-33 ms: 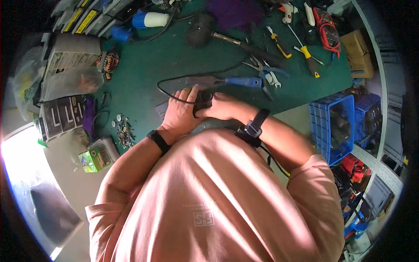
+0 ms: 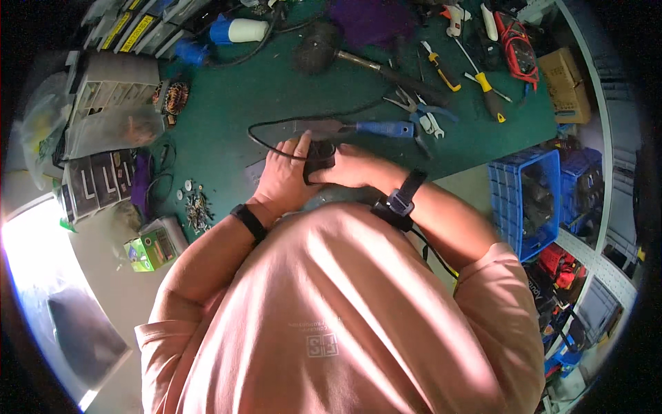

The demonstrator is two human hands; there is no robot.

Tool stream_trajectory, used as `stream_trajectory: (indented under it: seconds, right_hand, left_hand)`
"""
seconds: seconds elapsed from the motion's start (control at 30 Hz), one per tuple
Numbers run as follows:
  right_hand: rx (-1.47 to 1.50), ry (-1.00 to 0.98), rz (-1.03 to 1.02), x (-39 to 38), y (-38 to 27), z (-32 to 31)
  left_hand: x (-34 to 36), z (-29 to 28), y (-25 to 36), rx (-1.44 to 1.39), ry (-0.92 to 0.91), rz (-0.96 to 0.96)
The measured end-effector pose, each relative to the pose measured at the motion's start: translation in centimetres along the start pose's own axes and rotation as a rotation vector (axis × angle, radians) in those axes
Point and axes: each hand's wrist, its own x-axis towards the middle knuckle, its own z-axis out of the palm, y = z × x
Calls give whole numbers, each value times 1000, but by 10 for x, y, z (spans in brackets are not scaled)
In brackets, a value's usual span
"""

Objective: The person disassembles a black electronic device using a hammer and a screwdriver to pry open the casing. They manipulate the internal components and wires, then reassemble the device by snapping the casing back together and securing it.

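Note:
Close to my body, at the bench's near side, my left hand (image 2: pixel 285 170) lies with its fingers pressed over the left side of a dark, blocky object (image 2: pixel 319 153). My right hand (image 2: pixel 347 166) closes round the right side of that object; its fingertips are mostly hidden. A black cable (image 2: pixel 256 136) loops across the object and my left fingers, then runs off toward the pliers. The object's exact kind cannot be made out. Just beyond my hands lies a scraper with a blue handle (image 2: pixel 384 130) and a flat blade.
Blue-handled pliers (image 2: pixel 416 107), a black mallet (image 2: pixel 316 50), a yellow-black screwdriver (image 2: pixel 488 96) and a red-cased meter (image 2: pixel 517 50) lie on the green bench (image 2: pixel 227 96). Loose screws (image 2: pixel 198 209) are heaped at left. A blue crate (image 2: pixel 525 200) stands at right.
My left hand and the dark object have shifted very slightly. The cable loop sits a little differently over them; the tools on the bench are unmoved.

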Motion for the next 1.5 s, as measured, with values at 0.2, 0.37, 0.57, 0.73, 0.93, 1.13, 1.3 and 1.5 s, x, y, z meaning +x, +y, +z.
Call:
stream_trajectory:
  seconds: [0.2, 0.37, 0.57, 0.73, 0.93, 1.13, 1.3, 1.5]
  right_hand:
    - [-61, -23, 115, 10, 7, 3]
    - [-81, 71, 123, -5, -12, 6]
    - [-259, 42, 289, 7, -23, 5]
    - [-263, 37, 341, 6, -24, 6]
    - [-253, 81, 338, -1, -35, 7]
    - [-297, 72, 432, -7, -54, 8]
    - [-238, 104, 477, -16, -66, 8]
    - [-262, 141, 468, -20, -69, 17]
  left_hand:
    - [-3, 3, 5, 121, -18, -136]
    - [-8, 6, 7, 137, -46, -148]
    - [-11, 10, -2, 139, 38, -139]
    - [-11, 11, 3, 173, 85, -108]
    - [-13, 9, 2, 153, 106, -82]
    - [-19, 5, 2, 106, 51, -131]
    - [-22, 5, 5, 121, 161, -61]
    - [-26, 2, 4, 106, 194, -39]
